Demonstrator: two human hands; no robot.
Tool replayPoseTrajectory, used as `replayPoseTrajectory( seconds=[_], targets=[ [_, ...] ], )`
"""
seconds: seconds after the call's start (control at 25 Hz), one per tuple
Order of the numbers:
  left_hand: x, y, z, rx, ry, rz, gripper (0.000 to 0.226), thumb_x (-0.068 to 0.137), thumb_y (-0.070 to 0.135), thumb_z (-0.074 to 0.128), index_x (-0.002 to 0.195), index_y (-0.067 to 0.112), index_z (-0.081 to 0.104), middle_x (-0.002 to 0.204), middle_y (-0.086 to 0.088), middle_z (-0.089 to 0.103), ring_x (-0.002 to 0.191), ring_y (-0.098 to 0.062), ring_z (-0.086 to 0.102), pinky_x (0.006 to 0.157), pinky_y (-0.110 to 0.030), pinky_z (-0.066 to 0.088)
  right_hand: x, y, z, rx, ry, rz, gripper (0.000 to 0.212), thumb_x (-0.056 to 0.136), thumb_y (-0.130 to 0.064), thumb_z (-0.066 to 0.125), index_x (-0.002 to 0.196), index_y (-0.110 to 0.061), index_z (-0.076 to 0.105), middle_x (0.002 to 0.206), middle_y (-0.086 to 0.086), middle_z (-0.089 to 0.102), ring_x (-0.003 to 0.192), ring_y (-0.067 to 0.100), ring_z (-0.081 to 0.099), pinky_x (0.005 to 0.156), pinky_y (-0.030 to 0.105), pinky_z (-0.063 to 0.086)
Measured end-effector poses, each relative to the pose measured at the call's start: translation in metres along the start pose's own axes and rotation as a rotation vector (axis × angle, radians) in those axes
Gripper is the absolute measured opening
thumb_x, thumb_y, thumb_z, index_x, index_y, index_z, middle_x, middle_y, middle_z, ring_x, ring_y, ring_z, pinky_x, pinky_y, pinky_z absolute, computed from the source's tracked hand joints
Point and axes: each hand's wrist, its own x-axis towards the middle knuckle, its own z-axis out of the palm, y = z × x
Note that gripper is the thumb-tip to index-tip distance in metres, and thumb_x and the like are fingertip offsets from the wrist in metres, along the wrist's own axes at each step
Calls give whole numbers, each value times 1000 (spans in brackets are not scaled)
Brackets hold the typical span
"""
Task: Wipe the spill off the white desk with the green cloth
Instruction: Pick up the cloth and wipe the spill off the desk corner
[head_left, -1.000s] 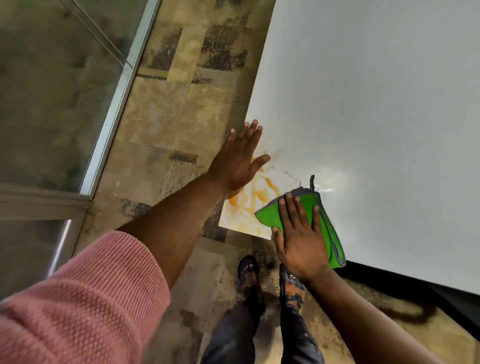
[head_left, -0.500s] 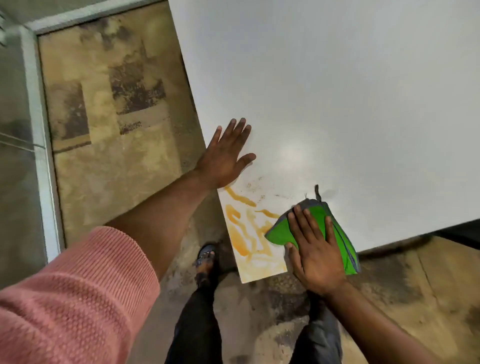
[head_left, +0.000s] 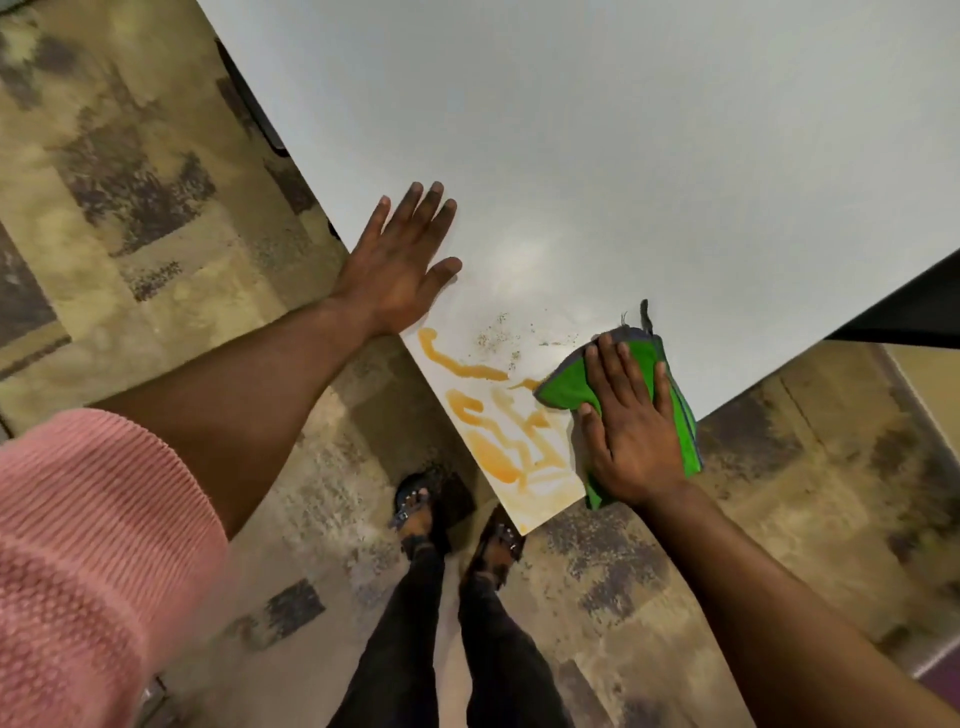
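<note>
1. A white desk (head_left: 623, 156) is seen from above, with one corner pointing down toward the person's feet.
2. An orange spill (head_left: 498, 421) is spread over that near corner in wet streaks and blobs.
3. Tiny dark specks (head_left: 498, 335) are dotted on the desk just above the spill.
4. A green cloth (head_left: 571, 382) is folded up and laid on the desk at the right side of the spill, with its left tip touching the orange streaks.
5. A thin grey edge and a small dark loop are seen at the top of the cloth.
6. The right hand (head_left: 631, 431) is laid flat on top of the cloth, palm down, with the fingers stretched out and close together. The cloth is pressed under the hand, not squeezed in a fist.
7. The lower part of the cloth is hung a little over the desk's near edge, under the wrist.
8. The left hand (head_left: 397, 265) is spread wide open and laid flat on the desk's left edge, just above the spill. Nothing is held in it.
9. A pink ribbed sleeve (head_left: 88, 545) is pushed up on the left arm.
10. Two feet in dark sandals (head_left: 415, 509) and dark trousers are seen under the corner, on a patchy tan and brown floor (head_left: 130, 208).
</note>
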Motion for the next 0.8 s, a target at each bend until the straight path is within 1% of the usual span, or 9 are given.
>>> replayPoseTrajectory(
  seconds=[0.12, 0.24, 0.32, 0.4, 0.48, 0.52, 0.6, 0.68, 0.8],
  targets=[
    [9, -9, -9, 47, -30, 73, 69, 105, 54, 16, 163, 18, 8, 171, -7, 4, 158, -25, 0, 128, -49, 2, 21, -6, 2, 8, 57, 56, 65, 107, -38, 26, 166, -21, 8, 175, -2, 4, 161, 15, -2, 127, 58, 1],
    [13, -9, -9, 93, -24, 92, 67, 106, 53, 19, 163, 19, 7, 172, -7, 4, 158, -27, 0, 128, -50, 4, 42, -17, 2, 7, 90, 91, 65, 106, -38, 26, 166, -17, 10, 175, 1, 6, 161, 17, -1, 127, 57, 0],
    [13, -10, -7, 119, -14, 93, 67, 106, 52, 20, 163, 19, 8, 171, -8, 5, 158, -27, 1, 127, -51, 6, 40, -24, 5, -3, 68, 32, 66, 106, -39, 26, 166, -17, 9, 174, 1, 7, 161, 17, 0, 128, 58, 1],
    [14, -15, -8, 137, -11, 123, 68, 106, 52, 21, 163, 18, 6, 172, -9, 4, 158, -28, 1, 127, -52, 6, 25, -23, 7, -34, 13, -84, 66, 107, -41, 26, 166, -16, 9, 174, 1, 6, 161, 17, -1, 127, 58, 4],
    [21, -22, -15, 154, -49, 213, 71, 106, 55, 20, 163, 17, 3, 172, -9, 1, 158, -28, -2, 127, -53, 6, 10, -10, 7, -74, -20, -160, 66, 108, -43, 26, 166, -16, 9, 174, 1, 5, 161, 17, 0, 127, 59, 8],
    [24, -26, -17, 165, -68, 253, 73, 105, 57, 19, 163, 17, 2, 172, -8, -1, 158, -28, -3, 127, -53, 5, 7, -4, 6, -82, -19, -158, 66, 108, -44, 26, 166, -16, 9, 174, 1, 5, 161, 17, 1, 127, 59, 9],
    [28, -32, -19, 178, -76, 281, 75, 104, 60, 19, 163, 18, 0, 172, -8, -2, 158, -26, -5, 127, -52, 4, 12, 0, 4, -62, 19, -79, 65, 108, -42, 27, 166, -16, 11, 174, 1, 6, 161, 17, 2, 128, 58, 6],
    [29, -34, -18, 160, -75, 278, 75, 104, 61, 20, 163, 19, 1, 172, -7, -2, 158, -26, -5, 128, -52, 4, 31, -10, 5, -13, 57, 26, 63, 109, -38, 29, 166, -16, 13, 174, 1, 7, 161, 17, 2, 129, 55, 2],
    [26, -33, -18, 170, -70, 280, 75, 104, 61, 21, 163, 19, 4, 172, -7, 1, 159, -26, -2, 127, -52, 5, 68, -50, 7, 33, 93, 67, 62, 109, -37, 26, 166, -15, 14, 174, 3, 11, 161, 18, 4, 129, 53, 0]
  ],
)
